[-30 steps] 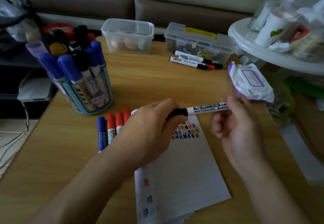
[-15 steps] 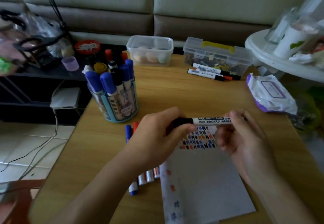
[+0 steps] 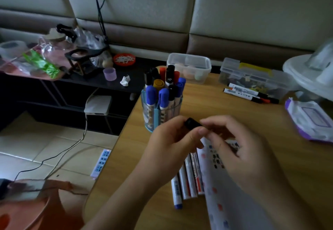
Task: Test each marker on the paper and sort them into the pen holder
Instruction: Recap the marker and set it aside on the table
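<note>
1. Grip: fingers of the left hand (image 3: 173,145) and right hand (image 3: 241,154) pinch one black-capped marker (image 3: 193,124), raised above the wooden bench (image 3: 234,111).
2. Location: just before the clear round pen holder (image 3: 162,112), near the marked white paper (image 3: 225,211).

Pen holder (image 3: 167,114) behind loose markers (image 3: 187,179); these left of paper (image 3: 216,215).

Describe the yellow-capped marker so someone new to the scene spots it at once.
Start at the wooden table; near its left edge stands a clear round pen holder, packed full. The yellow-capped marker stands upright near the middle of that bunch. Its neighbours' caps are blue, black or red; it is the only yellow one.
</note>
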